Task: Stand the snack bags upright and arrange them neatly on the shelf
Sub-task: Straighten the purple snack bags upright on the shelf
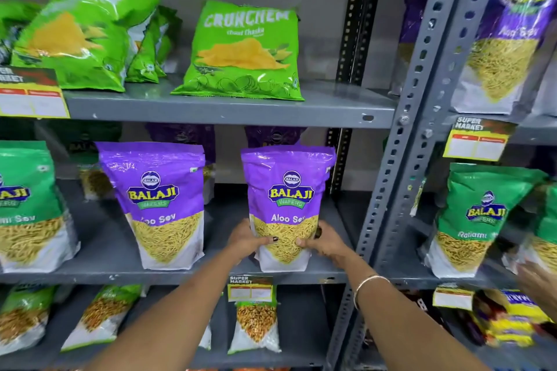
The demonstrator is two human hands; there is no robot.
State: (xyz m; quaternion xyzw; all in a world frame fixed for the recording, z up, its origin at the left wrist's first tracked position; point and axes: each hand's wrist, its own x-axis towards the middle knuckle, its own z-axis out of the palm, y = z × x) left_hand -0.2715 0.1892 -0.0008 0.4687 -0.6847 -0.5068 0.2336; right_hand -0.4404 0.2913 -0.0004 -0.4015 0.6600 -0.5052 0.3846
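A purple Balaji Aloo Sev bag (286, 190) stands upright near the right end of the grey middle shelf (180, 275). My left hand (248, 239) grips its lower left side and my right hand (324, 242) grips its lower right side, thumbs on the front. A second purple Aloo Sev bag (159, 205) stands upright to its left, apart from it. More purple bags stand behind both, partly hidden. A green Balaji bag (27, 208) stands at the far left of the same shelf.
The upper shelf holds green Crunchem bags (244, 51), some leaning at the left. The lower shelf holds several mixed-snack bags (256, 322). A perforated steel upright (401, 135) divides off the right rack with purple and green Balaji bags. Another person's hand (539, 289) is at the right edge.
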